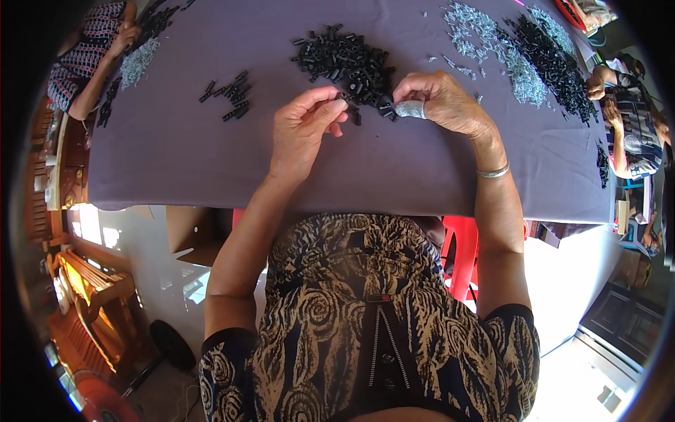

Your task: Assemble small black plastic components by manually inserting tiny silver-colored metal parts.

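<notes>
A heap of small black tube-shaped plastic pieces point(344, 60) lies on the cloth-covered table in front of me. At its near left edge my left hand point(301, 126) pinches a small dark piece point(342, 96) between thumb and forefinger; most of it is hidden. My right hand point(450, 105), its thumb wrapped in a silvery-grey covering point(410, 109), is closed at the heap's near right edge. A small black piece point(387, 110) shows at that thumb's tip. Left of the heap lies a smaller group of black pieces point(230, 93), apart from my hands.
Silvery small parts point(524, 81) and a long black pile point(555, 67) spread at the far right of the purple-grey tablecloth point(190, 155). Another silvery pile point(139, 62) sits far left. One person's hand point(125, 35) is at the left edge, another person's hands point(613, 116) at the right.
</notes>
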Available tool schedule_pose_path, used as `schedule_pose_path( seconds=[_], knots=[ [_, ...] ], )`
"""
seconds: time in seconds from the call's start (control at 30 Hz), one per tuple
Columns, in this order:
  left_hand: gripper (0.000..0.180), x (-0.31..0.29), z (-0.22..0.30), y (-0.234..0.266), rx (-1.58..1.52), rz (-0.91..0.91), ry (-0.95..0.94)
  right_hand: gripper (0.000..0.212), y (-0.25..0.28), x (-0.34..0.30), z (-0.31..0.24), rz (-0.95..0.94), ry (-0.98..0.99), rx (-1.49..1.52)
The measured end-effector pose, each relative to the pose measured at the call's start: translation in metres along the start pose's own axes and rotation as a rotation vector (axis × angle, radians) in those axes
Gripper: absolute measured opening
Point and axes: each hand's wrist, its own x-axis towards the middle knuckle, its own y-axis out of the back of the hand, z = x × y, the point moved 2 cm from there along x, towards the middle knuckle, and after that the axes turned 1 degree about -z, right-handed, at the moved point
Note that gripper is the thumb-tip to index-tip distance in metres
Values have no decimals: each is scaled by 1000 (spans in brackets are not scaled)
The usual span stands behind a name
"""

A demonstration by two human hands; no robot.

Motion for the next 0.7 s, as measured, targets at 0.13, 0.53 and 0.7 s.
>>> schedule_pose_path(
  seconds=[0.13,0.53,0.7],
  knots=[
    [21,-1,-2,-1,7,-7,28,13,-5,1,-4,-15,49,-100],
    [20,-6,-2,-13,-8,-46,83,13,-6,-2,-8,-68,38,-250],
    [21,-11,-7,-17,21,-112,121,12,-6,-3,-13,-47,-15,-250]
  ],
)
